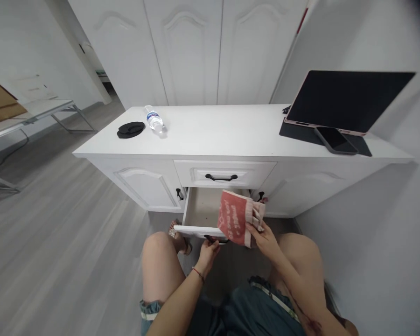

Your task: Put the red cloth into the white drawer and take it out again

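The lower drawer (201, 205) of a white cabinet is pulled out, its pale inner floor showing on the left side. My left hand (209, 255) has its fingers curled around the dark drawer handle (217, 240) at the drawer's front. In my right hand (265, 240) is a folded towel (233, 217), red with white lettering and pale pink at its edges. The towel hangs over the right part of the drawer and hides it. My right thumb lies across its folded edge.
Above the open drawer sits a closed upper drawer (196, 175). On the white countertop (217, 130) are a lying water bottle (154, 119), a black round item (130, 129), a tablet (346, 100) and a phone (336, 141). A wall (381, 233) stands close on the right.
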`<state>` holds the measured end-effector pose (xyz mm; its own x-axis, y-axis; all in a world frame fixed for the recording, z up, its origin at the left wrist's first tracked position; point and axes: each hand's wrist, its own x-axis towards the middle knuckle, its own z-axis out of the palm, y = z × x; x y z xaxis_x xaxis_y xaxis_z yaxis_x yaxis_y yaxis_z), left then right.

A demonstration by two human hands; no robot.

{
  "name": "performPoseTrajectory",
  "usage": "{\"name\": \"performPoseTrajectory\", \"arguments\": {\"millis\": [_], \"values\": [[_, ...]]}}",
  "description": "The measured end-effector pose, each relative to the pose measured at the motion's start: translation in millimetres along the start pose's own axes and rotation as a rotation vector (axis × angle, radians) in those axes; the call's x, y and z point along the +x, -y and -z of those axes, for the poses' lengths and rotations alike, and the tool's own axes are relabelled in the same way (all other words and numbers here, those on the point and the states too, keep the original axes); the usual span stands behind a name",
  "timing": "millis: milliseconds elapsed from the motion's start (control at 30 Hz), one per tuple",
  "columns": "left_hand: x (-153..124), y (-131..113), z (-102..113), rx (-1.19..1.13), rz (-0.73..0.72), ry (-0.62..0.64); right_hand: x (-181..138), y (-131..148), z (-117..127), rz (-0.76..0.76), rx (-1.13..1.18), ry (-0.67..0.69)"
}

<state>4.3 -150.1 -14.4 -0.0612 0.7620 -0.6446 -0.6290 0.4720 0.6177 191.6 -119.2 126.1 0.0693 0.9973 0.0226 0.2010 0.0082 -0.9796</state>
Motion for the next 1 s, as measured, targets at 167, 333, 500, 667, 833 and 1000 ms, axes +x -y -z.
{"name": "performPoseTrajectory", "arguments": {"millis": [167, 333, 500, 667, 833, 1000], "values": [[16.9, -11.5, -9.3, 0.049, 0.012, 0.029, -27.6, -16.7, 26.4, -0.1, 0.062, -0.274], [32.2, -29.8, -27.0, 0.137, 0.034, 0.008, -23.7, -26.2, 35.3, -0.061, 0.011, -0.43], [39.8, -48.6, -44.5, 0.185, 0.068, -0.012, 8.8, -50.6, 27.1, -0.07, -0.194, -0.405], [47.0, -52.7, -48.0, 0.216, 0.061, -0.018, 37.1, -68.3, 4.6, -0.075, -0.507, -0.319], [49.7, -48.1, -46.3, 0.201, 0.039, -0.015, 33.3, -68.9, -14.1, -0.027, -0.578, -0.338], [49.8, -46.2, -46.1, 0.163, 0.043, -0.008, 24.4, -72.9, -33.1, 0.064, -0.612, -0.256]]}}
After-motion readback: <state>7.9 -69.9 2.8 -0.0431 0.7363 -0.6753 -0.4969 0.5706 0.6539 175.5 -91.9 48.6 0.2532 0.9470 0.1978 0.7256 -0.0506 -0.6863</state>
